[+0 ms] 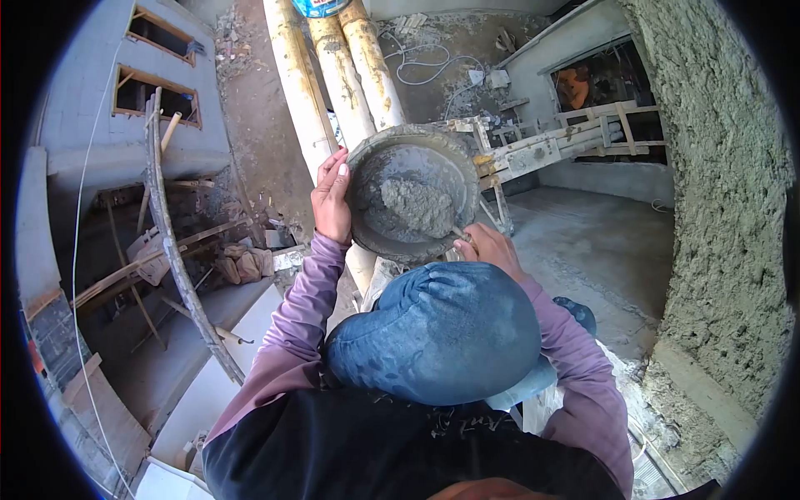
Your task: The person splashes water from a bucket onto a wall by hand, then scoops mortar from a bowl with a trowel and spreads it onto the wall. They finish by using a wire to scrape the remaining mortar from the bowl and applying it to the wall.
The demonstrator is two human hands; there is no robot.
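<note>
A round, mortar-crusted basin stands in front of me, with a heap of wet grey mortar in it. My left hand grips the basin's left rim, thumb on the rim's near side. At the lower right rim, my right hand is closed around the short handle of a trowel. The trowel's blade is hidden by the mortar. Right below the basin is my bent knee in blue trousers.
Pale wooden poles run side by side under the basin, bearing a blue bucket at their far end. Rough wet plaster covers the wall at right. A thin upright pole stands at left. The ground lies well below.
</note>
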